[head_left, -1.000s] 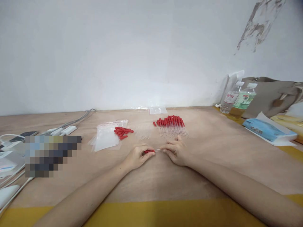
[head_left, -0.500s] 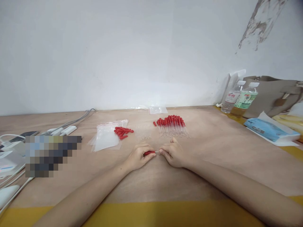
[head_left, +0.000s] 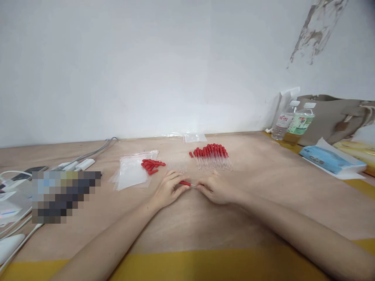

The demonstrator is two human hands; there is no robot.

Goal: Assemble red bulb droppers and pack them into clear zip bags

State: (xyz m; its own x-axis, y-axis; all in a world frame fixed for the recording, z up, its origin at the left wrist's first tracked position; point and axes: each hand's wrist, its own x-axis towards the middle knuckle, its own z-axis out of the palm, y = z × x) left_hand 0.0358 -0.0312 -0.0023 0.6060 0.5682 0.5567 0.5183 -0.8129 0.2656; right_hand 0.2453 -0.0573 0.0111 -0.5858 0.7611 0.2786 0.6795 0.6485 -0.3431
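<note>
A dropper with a red rubber bulb (head_left: 185, 183) and a thin clear tube (head_left: 193, 185) lies level between my two hands. The thumb and fingers of my left hand (head_left: 172, 188) are closed around the bulb. My right hand (head_left: 216, 188) pinches the tube, its far end hidden by the fingers. Just beyond my left hand lie loose clear tubes (head_left: 176, 164), with a small heap of loose red bulbs (head_left: 150, 165) to their left. Past my right hand, a row of droppers with red bulbs (head_left: 212, 156) lies side by side, bulbs toward the wall.
Clear zip bags (head_left: 131, 171) lie left of the loose bulbs, and another bag (head_left: 195, 138) is by the wall. Cables and chargers (head_left: 70, 167) are at the left. Two bottles (head_left: 299, 124), a blue tissue pack (head_left: 329, 159) and a grey handbag (head_left: 331, 121) stand at the right.
Both hands have shifted slightly with the dropper, and the bulb now tilts a little down toward my right hand. The view has also moved slightly.
</note>
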